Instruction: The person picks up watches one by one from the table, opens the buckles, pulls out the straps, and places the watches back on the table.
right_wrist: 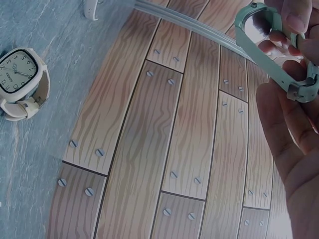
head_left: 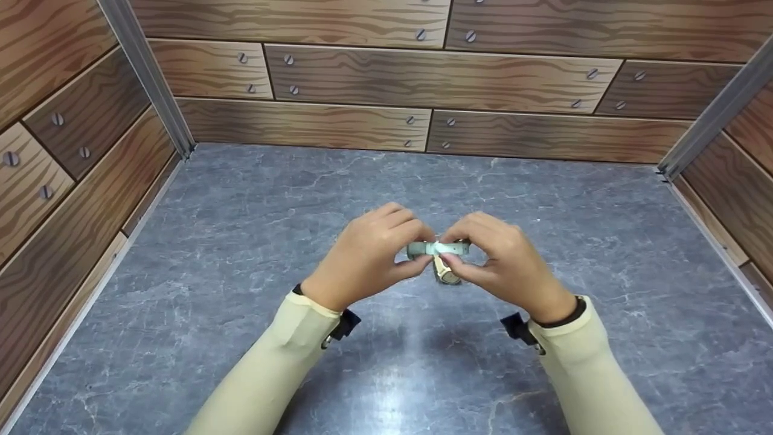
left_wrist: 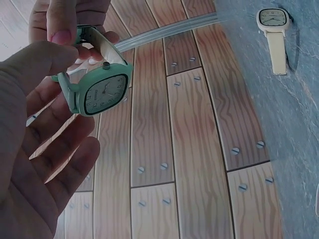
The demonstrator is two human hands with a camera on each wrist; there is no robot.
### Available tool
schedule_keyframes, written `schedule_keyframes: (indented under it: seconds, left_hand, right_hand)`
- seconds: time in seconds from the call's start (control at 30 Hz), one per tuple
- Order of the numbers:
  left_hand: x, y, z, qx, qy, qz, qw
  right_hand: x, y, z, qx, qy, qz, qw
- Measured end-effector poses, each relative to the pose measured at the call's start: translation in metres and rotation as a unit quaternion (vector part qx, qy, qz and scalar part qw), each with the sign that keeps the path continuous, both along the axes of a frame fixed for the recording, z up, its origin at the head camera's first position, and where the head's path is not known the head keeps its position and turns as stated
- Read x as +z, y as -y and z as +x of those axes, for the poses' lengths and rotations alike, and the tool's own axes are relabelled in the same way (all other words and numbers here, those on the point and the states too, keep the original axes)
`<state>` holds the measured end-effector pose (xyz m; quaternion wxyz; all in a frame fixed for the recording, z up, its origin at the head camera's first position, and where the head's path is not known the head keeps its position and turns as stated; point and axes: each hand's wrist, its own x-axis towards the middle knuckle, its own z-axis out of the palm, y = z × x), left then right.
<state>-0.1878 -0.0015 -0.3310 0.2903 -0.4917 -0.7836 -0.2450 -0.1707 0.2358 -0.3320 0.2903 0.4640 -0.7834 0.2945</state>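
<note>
A mint-green wristwatch [head_left: 453, 248] is held up between both hands. My left hand [head_left: 374, 254] pinches it between thumb and fingers; in the left wrist view its square dial [left_wrist: 105, 94] faces outward. Opposite, my right hand [head_left: 507, 260] also grips the watch with thumb and fingers. Its metal buckle [right_wrist: 299, 90] and part of the green strap [right_wrist: 269, 64] show in the right wrist view. On the table below lies a cream wristwatch [head_left: 447, 275], partly covered by the hands in the head view.
The grey marbled tabletop [head_left: 290, 199] spreads around the hands. Wood-patterned panels [head_left: 362, 72] enclose it at the back and sides, with metal posts [head_left: 151, 78] at the corners. In the right wrist view, a piece of white strap [right_wrist: 90, 9] shows at the top edge.
</note>
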Motion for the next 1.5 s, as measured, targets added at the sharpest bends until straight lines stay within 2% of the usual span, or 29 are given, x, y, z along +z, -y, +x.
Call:
schedule_keyframes:
  seconds: [0.33, 0.5, 0.7, 0.87, 1.1, 1.5]
  left_hand:
    - [0.002, 0.0, -0.005, -0.002, 0.008, 0.02, 0.9998]
    - [0.001, 0.003, -0.005, 0.014, 0.01, 0.026, 0.9995]
    - [-0.001, 0.007, -0.002, 0.031, 0.012, 0.022, 0.9992]
    - [0.0, 0.006, 0.002, 0.036, 0.004, 0.012, 0.9993]
    - [0.0, 0.004, 0.006, 0.035, -0.005, -0.001, 0.9994]
    - [0.002, 0.002, 0.002, 0.027, 0.015, 0.009, 0.9995]
  right_hand:
    - [0.001, -0.005, -0.002, 0.005, 0.008, -0.012, 1.0]
    - [-0.001, -0.007, -0.002, 0.005, 0.029, -0.021, 0.999]
    - [-0.004, -0.006, -0.003, 0.002, 0.027, -0.013, 1.0]
    - [-0.005, -0.004, -0.001, -0.017, 0.048, -0.005, 0.999]
    - [-0.005, -0.003, 0.0, -0.024, 0.007, 0.008, 1.0]
    - [-0.001, -0.002, 0.001, -0.022, 0.014, -0.018, 1.0]
